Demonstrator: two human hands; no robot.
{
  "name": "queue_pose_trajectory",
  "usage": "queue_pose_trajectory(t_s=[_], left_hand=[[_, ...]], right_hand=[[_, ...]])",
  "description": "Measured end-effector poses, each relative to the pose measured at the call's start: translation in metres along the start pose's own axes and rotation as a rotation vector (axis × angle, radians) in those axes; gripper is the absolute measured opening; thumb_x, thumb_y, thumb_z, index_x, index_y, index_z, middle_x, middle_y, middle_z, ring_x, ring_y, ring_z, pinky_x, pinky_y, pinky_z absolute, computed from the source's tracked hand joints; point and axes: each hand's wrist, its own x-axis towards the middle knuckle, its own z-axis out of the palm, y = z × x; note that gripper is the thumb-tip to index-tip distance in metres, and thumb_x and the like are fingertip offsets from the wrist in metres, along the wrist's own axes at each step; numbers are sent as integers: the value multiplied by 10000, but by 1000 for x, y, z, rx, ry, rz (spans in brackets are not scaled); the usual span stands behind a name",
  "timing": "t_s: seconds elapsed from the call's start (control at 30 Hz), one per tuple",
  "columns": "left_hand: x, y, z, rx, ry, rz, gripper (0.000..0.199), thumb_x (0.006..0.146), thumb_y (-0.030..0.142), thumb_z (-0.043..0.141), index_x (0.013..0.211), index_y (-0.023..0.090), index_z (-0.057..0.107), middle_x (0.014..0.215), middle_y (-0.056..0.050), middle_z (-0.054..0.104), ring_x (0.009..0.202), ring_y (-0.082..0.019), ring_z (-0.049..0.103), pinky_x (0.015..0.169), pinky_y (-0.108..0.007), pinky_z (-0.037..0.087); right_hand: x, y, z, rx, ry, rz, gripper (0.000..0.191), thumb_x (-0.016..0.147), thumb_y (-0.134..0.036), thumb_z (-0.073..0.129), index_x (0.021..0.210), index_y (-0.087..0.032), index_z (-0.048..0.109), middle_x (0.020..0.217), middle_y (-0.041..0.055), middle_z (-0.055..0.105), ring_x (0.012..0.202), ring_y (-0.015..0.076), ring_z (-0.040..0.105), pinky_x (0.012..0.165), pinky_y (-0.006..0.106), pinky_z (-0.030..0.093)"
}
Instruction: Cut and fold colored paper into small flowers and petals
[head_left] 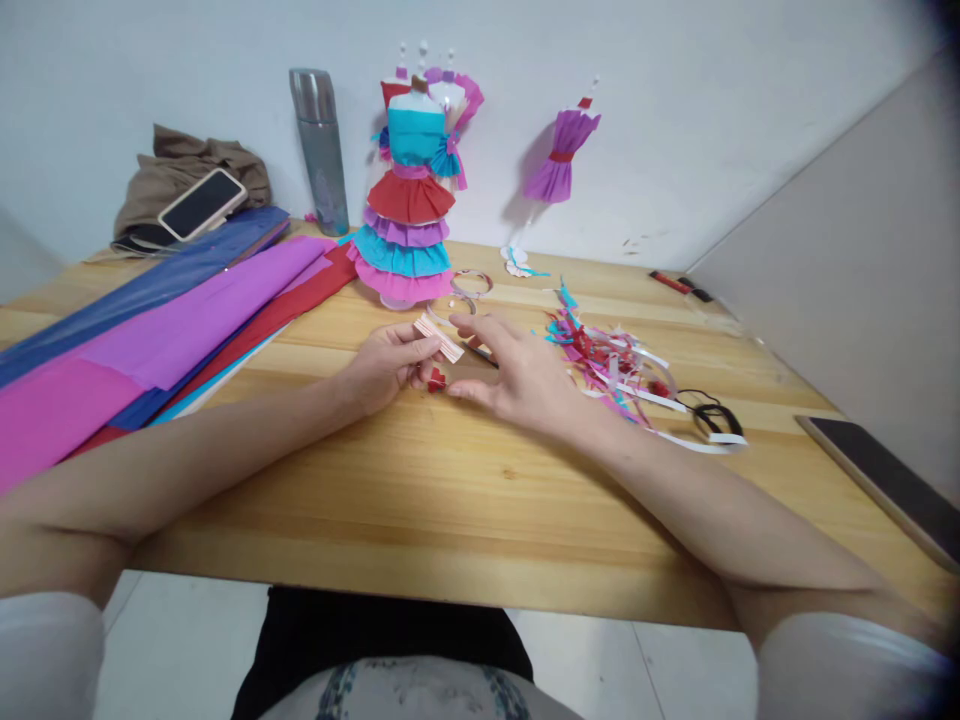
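Between thumb and fingers, my left hand [391, 366] pinches a small whitish strip with reddish lines [439, 339]. A little red piece [436, 380] shows just below the strip, beside the left fingertips. My right hand [517, 375] is spread to the right of the strip, thumb and fingers apart, with nothing between them. Behind that hand's fingers lies a thin dark item [481, 352], partly hidden. Beyond both hands stands a small dress form in a layered blue, red, purple and pink paper dress [409, 200].
Coloured paper sheets [187, 320] cover the table's left side. A bottle [321, 150] and a phone on cloth [202, 203] stand behind. Paper scraps [607, 360] and a black cord [718, 420] lie right, a dark tablet [885, 480] further right. A purple-dressed form [559, 160] stands back.
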Motion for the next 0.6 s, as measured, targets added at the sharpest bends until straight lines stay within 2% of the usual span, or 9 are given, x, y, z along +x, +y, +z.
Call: queue_pose_trajectory(t_s=[0.13, 0.23, 0.33, 0.5, 0.6], left_hand=[[-3, -2, 5, 24, -13, -21, 311, 678, 388, 837, 714, 125, 676, 542, 11, 594, 447, -59, 500, 415, -182, 346], [-5, -2, 8, 79, -6, -18, 314, 647, 392, 843, 695, 136, 667, 504, 17, 577, 436, -62, 486, 405, -176, 329], [-6, 1, 9, 161, 0, 15, 302, 670, 395, 827, 702, 140, 668, 489, 19, 576, 417, -59, 473, 404, -174, 328], [1, 11, 0, 288, 97, 26, 245, 825, 368, 700, 764, 131, 699, 487, 5, 580, 399, -65, 469, 405, -191, 323], [8, 16, -9, 424, 197, 64, 138, 849, 223, 653, 776, 124, 715, 456, 36, 530, 413, -68, 433, 427, -202, 317]], right_hand=[[-5, -3, 16, -9, 47, -30, 525, 911, -450, 610, 1358, -179, 557, 1194, 161, 685, 1093, 300, 645, 923, 419, 504], [-6, -4, 20, -59, 48, -1, 399, 962, -376, 506, 1279, -170, 633, 1055, 151, 722, 999, 280, 670, 873, 395, 511], [-6, -3, 19, -47, 61, 44, 360, 984, -341, 439, 1187, -183, 690, 991, 136, 741, 905, 250, 684, 811, 367, 512], [-2, 5, 16, 123, 174, 258, 288, 947, -295, 483, 1030, -175, 732, 912, 109, 753, 758, 213, 675, 715, 341, 512], [1, 15, 22, 297, 199, 370, 249, 907, -297, 530, 973, -166, 731, 825, 85, 739, 705, 207, 660, 666, 334, 508]])
